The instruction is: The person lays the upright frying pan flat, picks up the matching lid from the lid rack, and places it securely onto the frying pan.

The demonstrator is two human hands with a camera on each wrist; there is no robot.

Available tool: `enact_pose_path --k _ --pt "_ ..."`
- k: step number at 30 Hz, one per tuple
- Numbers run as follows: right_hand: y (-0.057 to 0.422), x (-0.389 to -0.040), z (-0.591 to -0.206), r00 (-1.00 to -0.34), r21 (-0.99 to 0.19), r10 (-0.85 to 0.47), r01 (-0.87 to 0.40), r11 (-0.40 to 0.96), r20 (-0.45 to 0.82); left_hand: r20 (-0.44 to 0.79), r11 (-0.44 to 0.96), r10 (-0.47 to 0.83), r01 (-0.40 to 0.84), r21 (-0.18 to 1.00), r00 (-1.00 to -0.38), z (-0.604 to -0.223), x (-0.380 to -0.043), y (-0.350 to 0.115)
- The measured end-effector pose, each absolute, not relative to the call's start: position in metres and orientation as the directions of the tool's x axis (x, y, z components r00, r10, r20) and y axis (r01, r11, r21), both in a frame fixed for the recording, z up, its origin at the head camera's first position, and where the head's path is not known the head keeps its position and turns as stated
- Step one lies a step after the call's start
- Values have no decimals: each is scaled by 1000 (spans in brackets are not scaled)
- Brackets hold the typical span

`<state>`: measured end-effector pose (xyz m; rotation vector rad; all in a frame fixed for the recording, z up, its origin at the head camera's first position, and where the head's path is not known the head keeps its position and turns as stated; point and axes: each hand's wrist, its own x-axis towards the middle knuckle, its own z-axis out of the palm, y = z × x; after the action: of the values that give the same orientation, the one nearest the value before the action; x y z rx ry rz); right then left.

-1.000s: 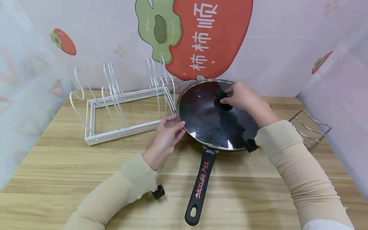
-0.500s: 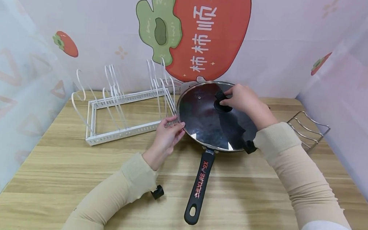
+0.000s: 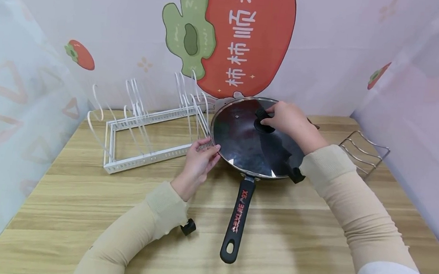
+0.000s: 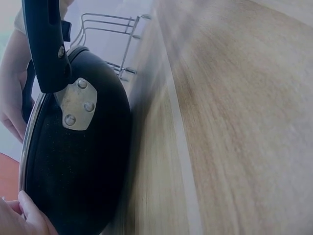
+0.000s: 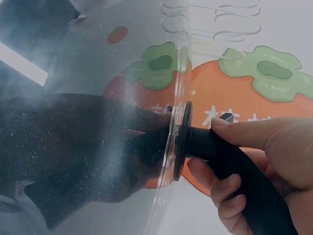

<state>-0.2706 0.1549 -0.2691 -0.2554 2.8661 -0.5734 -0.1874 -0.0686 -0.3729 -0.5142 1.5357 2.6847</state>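
A black frying pan (image 4: pixel 88 166) stands on the wooden table, its handle (image 3: pixel 237 221) pointing toward the person. Over it lies a glass lid (image 3: pixel 238 143) with a metal rim and a vent hole. My right hand (image 3: pixel 289 121) grips the lid's black knob (image 5: pixel 244 181), thumb on one side and fingers curled round the other. At the left edge my left hand (image 3: pixel 199 163) pinches the rim with thumb and index finger. In the left wrist view the left thumb (image 4: pixel 32 208) sits right at the rim, and the riveted handle bracket (image 4: pixel 79 104) shows.
A white rack (image 3: pixel 147 154) with upright loops stands left of the pan, close to its edge. On the right is a silver wire rack (image 3: pixel 366 156). The patterned backdrop (image 3: pixel 329 42) rises behind the wooden table (image 3: pixel 98 218).
Both hands keep their hold on the lid and its rim. The head view has shifted slightly; the pan and lid show almost no movement.
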Motion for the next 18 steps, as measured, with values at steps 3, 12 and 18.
enact_pose_path --k 3,12,18 --pt "154 -271 -271 -966 -388 -203 -128 913 -160 -285 -512 -154 -170 842 -946 -373 -188 -68" --pt "155 -267 -275 -973 -385 -215 -167 908 -85 -286 -486 -165 -174 856 -944 -372 -186 -69" --pt "156 -262 -273 -970 -356 -239 -209 911 -43 -281 -458 -162 -180 871 -946 -370 -184 -70"
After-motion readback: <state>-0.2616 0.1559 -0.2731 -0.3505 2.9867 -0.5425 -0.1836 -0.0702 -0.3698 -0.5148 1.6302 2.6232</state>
